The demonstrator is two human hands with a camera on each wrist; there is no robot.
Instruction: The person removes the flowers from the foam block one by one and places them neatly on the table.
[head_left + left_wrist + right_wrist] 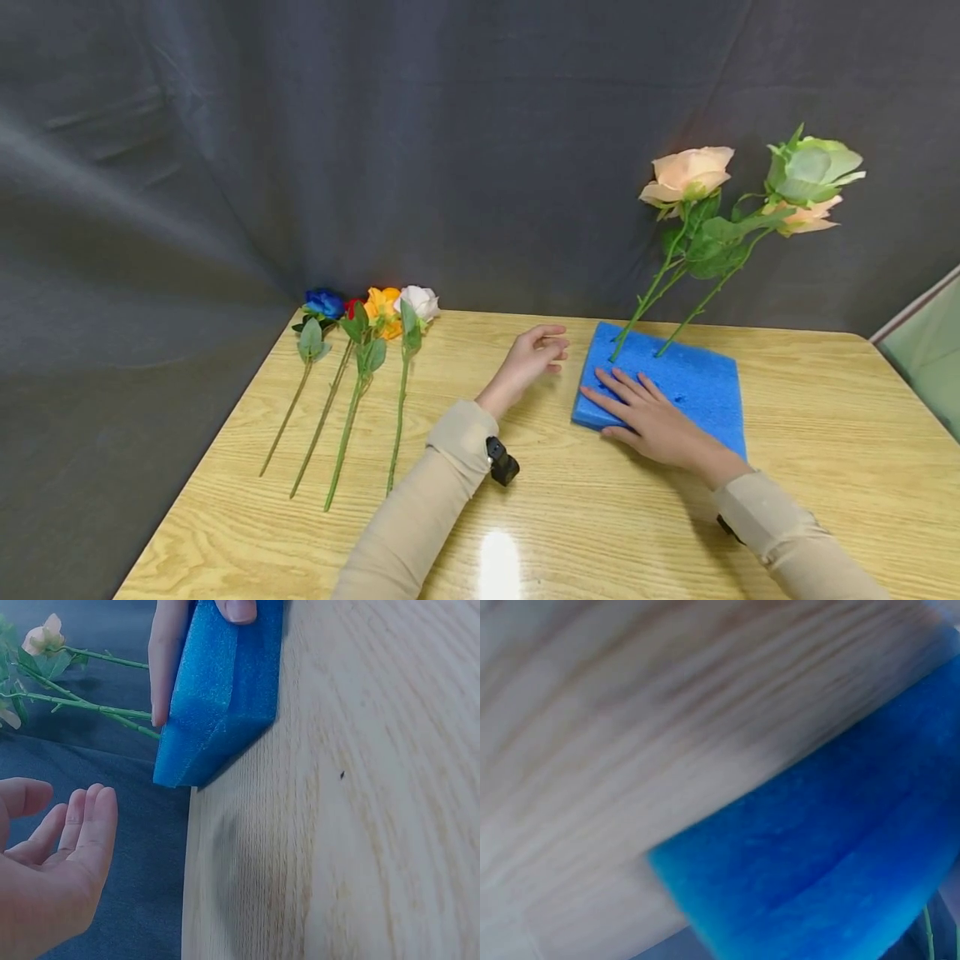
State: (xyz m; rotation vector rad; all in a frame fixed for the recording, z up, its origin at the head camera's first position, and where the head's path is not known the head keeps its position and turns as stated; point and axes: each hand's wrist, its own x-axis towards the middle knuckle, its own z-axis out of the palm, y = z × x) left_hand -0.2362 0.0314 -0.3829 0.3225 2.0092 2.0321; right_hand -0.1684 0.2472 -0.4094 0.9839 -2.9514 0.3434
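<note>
A blue foam block (705, 375) lies on the table, with several flower stems standing in it near its back edge: peach roses (688, 173) and a pale green rose (812, 171). My right hand (660, 425) rests with spread fingers on the block's front left part. Left of the block, my left hand (528, 360) is held in the air, fingers relaxed and holding nothing. The left wrist view shows that hand (60, 862) apart from the block (202, 712). In the right wrist view the block (817, 847) fills the lower right; the right hand is barely visible.
On the left of the wooden table (600, 517) lie a blue rose (324, 303), a red one, an orange one (382, 307) and a white one (418, 302), stems toward the front. A dark curtain (480, 150) hangs behind the table.
</note>
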